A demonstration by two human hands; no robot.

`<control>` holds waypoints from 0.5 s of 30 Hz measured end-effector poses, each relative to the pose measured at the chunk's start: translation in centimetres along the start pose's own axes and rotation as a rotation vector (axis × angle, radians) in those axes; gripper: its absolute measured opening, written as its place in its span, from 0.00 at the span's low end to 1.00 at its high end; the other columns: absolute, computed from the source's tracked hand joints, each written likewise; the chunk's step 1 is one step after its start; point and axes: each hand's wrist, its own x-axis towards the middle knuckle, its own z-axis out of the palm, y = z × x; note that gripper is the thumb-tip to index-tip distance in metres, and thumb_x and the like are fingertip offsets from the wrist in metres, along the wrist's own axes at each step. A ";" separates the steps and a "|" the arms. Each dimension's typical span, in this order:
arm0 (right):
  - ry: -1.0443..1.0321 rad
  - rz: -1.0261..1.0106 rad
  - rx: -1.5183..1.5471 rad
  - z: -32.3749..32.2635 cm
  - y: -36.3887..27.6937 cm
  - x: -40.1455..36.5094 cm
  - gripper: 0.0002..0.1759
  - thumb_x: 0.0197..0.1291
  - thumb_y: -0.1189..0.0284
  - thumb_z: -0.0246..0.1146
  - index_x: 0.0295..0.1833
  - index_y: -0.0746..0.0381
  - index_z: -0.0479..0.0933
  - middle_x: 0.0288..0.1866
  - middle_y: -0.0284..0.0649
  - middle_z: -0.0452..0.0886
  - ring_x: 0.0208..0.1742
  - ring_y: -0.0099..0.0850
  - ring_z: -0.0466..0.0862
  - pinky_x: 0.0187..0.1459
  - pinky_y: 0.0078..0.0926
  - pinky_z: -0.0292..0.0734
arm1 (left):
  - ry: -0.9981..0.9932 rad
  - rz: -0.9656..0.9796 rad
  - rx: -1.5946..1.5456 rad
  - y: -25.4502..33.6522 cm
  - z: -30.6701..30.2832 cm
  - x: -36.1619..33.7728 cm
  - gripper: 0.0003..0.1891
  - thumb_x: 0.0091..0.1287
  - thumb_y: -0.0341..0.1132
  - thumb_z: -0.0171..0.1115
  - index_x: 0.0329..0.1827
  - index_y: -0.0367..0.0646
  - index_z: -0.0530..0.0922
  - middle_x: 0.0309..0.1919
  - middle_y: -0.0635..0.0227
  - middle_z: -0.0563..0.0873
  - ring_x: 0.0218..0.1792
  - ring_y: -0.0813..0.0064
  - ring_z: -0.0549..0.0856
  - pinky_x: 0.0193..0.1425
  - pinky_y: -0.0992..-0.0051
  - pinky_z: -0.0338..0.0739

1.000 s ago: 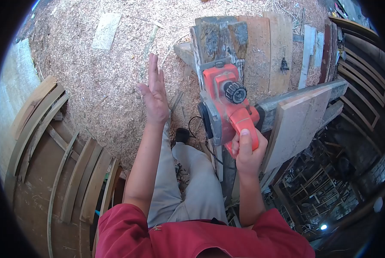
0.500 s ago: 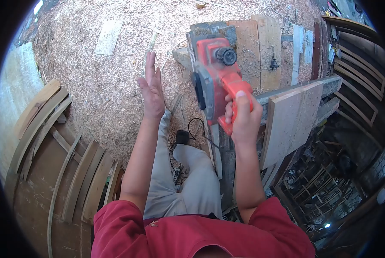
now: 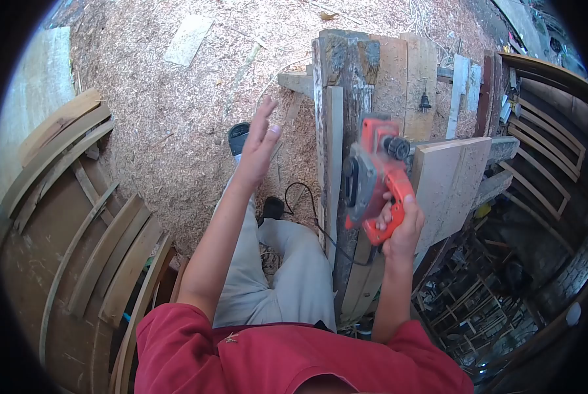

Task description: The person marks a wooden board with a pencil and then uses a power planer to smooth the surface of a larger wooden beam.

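Observation:
My right hand (image 3: 402, 226) is wrapped round the handle of a red electric planer (image 3: 380, 174), which is tilted on its side over the wooden workbench (image 3: 349, 59). A black cord (image 3: 317, 217) loops from the tool's rear toward my feet. Left of the bench, my left hand (image 3: 260, 148) is raised over the shavings, holding nothing, its fingers stretched out. A narrow wooden strip (image 3: 334, 157) lies lengthwise along the bench's left edge. To the right of the planer is a wide pale board (image 3: 453, 187).
Wood shavings (image 3: 156, 131) cover the ground. Curved wooden pieces (image 3: 120, 262) lie at the lower left, and curved frames (image 3: 546, 141) at the right. A black plug (image 3: 424, 102) rests on planks behind the bench. My shoe (image 3: 239, 138) is beyond my left forearm.
The planer in my right hand has moved right and toward me, uncovering the strip and the bench's far end. My left hand has shifted right and nearer. The view has also shifted.

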 end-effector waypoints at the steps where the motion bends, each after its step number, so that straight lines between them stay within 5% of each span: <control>1: 0.022 0.006 -0.011 -0.8 0.8 -1.0 0.22 0.78 0.60 0.54 0.51 0.72 0.79 0.26 0.36 0.75 0.21 0.21 0.72 0.23 0.22 0.69 | -0.020 -0.003 -0.010 -0.6 0.6 -0.7 0.32 0.82 0.51 0.53 0.85 0.47 0.64 0.88 0.53 0.55 0.88 0.55 0.50 0.89 0.55 0.44; 6: -0.018 0.111 0.010 -6.2 5.6 -6.7 0.20 0.76 0.61 0.58 0.49 0.72 0.78 0.26 0.36 0.75 0.23 0.21 0.73 0.24 0.22 0.70 | -0.136 0.021 -0.016 -3.4 4.4 -5.3 0.32 0.82 0.46 0.55 0.86 0.50 0.61 0.89 0.59 0.51 0.89 0.60 0.48 0.89 0.52 0.42; 15: -0.171 0.130 0.028 -17.3 15.9 -18.2 0.22 0.74 0.60 0.61 0.53 0.72 0.79 0.36 0.41 0.82 0.27 0.21 0.76 0.29 0.22 0.72 | -0.156 0.079 0.005 -9.5 10.4 -17.5 0.30 0.85 0.47 0.48 0.84 0.38 0.63 0.87 0.51 0.57 0.88 0.56 0.52 0.89 0.62 0.43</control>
